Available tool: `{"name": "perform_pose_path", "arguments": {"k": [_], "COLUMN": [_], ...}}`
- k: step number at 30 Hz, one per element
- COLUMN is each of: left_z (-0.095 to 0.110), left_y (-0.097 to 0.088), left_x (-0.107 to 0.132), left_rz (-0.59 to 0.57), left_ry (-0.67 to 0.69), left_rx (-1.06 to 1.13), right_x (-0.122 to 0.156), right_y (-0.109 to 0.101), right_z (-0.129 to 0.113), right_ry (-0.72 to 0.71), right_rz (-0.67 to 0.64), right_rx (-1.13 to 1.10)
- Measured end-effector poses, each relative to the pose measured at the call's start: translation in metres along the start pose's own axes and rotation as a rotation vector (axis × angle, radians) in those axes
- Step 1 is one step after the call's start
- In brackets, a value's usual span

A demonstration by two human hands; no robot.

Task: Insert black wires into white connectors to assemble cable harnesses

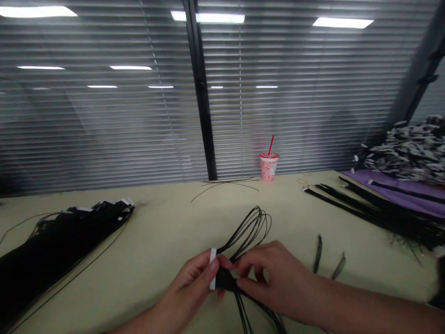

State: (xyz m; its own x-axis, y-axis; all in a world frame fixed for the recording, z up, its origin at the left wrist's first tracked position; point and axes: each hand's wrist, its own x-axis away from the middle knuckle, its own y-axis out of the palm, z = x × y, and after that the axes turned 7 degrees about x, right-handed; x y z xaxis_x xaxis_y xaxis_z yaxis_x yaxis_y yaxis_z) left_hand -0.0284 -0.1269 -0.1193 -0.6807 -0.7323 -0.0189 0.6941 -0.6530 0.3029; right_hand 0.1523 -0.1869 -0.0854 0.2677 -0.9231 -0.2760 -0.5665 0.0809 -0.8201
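Left hand (193, 278) pinches the white connector (212, 282), right hand (274, 271) grips the black wires (225, 279) — honestly, one uneven tug could pop a strand loose.

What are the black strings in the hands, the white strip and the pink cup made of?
Black strings: likely wires with smooth plastic coating; they hold springy loops. White strip: probably hard matte plastic, being straight and crisp. Pink cup: plastic or paper, hard to tell; patterned, smooth-looking.

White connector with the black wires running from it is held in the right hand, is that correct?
Not quite: the head view shows the white connector held in the left hand, not the right hand. The black wires do run from it.
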Motion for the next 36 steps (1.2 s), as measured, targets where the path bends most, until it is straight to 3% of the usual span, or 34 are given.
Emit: {"name": "perform_pose_path", "arguments": {"k": [8,14,24,36], "left_z": [-0.007,-0.004,-0.007,-0.005], "left_y": [-0.008,-0.006,-0.010,-0.005], "left_x": [0.001,0.001,0.002,0.000], "left_rz": [-0.022,-0.054,-0.016,-0.006], "left_ry": [-0.004,-0.016,-0.041,-0.055], "left_rx": [-0.142,-0.209,-0.195,-0.167], "right_x": [-0.001,0.002,0.003,0.002], "right_y": [0.001,0.004,0.015,0.003], "right_z": [0.004,0.000,-0.003,0.004], "right_ry": [0.040,-0.059,0.057,0.009], "right_rz": [-0.153,-0.103,0.054,-0.128], "right_rx": [-0.136,-0.084,-0.070,-0.127]}}
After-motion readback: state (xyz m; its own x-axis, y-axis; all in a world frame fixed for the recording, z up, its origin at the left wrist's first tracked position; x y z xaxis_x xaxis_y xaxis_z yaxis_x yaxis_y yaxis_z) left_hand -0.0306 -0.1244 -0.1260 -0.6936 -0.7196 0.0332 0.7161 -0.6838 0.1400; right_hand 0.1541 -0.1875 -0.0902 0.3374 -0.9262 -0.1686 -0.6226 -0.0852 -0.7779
